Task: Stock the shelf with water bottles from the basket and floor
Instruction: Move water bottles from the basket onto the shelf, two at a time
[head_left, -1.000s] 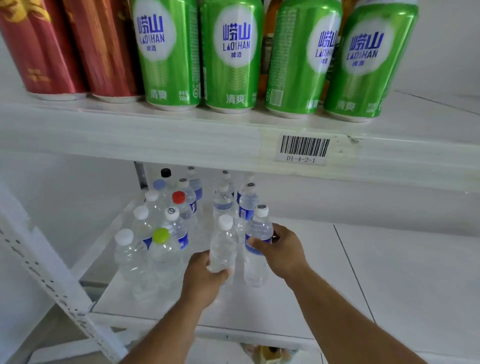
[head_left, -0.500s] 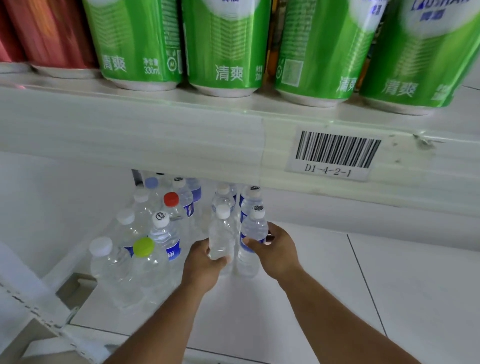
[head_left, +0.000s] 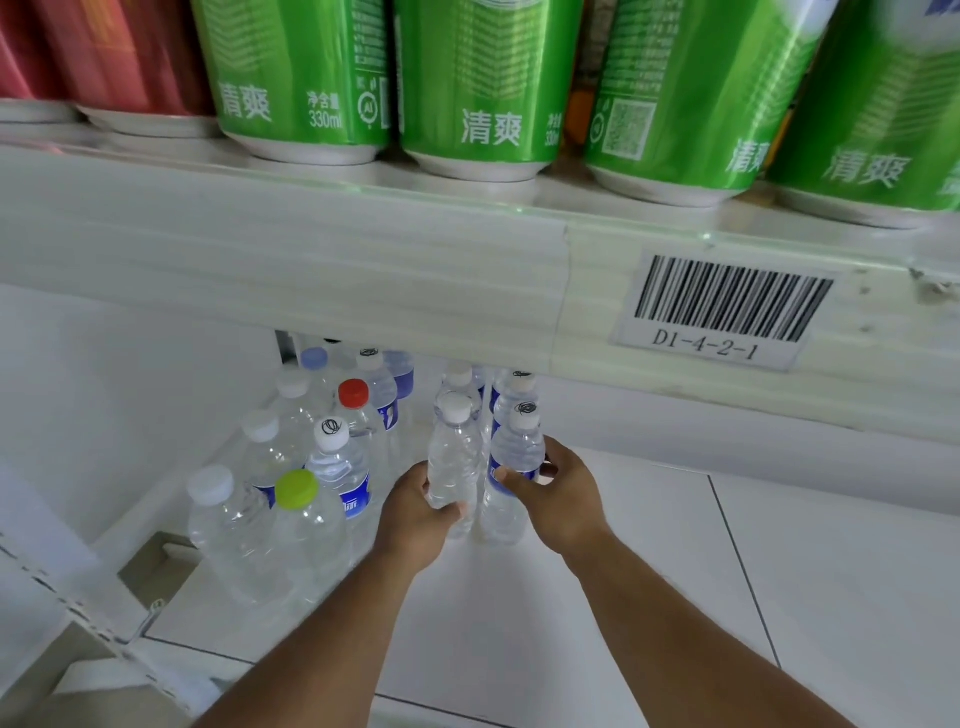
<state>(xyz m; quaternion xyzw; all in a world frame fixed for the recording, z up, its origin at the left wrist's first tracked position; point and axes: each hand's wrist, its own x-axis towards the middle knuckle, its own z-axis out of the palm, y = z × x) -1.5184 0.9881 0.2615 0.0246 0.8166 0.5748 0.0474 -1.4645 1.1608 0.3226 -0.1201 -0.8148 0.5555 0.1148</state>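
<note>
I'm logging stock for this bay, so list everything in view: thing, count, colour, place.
Green cans: four, green with white print, upper shelf.
Red cans: at least two, red, upper shelf, far left.
Barcode label: one, white, reads D1-4-2-1, upper shelf's front edge.
Water bottles: over a dozen, clear; caps mostly white, one red, one green, lower shelf, left side.
Left hand: grips an unlabelled bottle.
Right hand: grips a blue-labelled bottle.

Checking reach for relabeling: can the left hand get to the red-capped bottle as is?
Probably not directly. The left hand grips a clear bottle, and the red-capped bottle stands behind a scribble-capped bottle under the upper shelf.
</note>
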